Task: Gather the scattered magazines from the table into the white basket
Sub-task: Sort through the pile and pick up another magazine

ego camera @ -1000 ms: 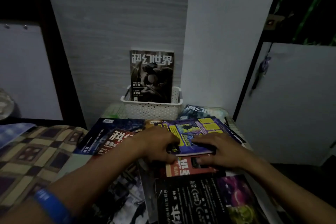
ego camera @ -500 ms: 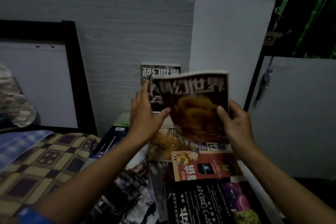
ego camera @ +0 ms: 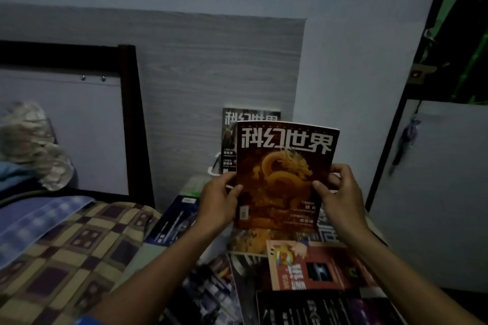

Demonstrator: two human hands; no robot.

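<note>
I hold a magazine with a golden dragon on a dark red cover (ego camera: 284, 177) upright, above the table. My left hand (ego camera: 220, 200) grips its left edge and my right hand (ego camera: 339, 192) grips its right edge. Behind it another magazine (ego camera: 229, 126) stands upright in the white basket (ego camera: 213, 168), which is mostly hidden by the held one. Several more magazines lie scattered below, among them a red one (ego camera: 317, 266), a black one (ego camera: 311, 309) and a blue one (ego camera: 174, 219).
The small table sits against a grey wood-grain wall panel (ego camera: 211, 74). A bed with a checked blanket (ego camera: 66, 250) borders it on the left. A white door (ego camera: 435, 187) stands to the right.
Both hands lifted the dragon-cover magazine off the pile on the table and turned it upright, cover facing me, in front of the basket.
</note>
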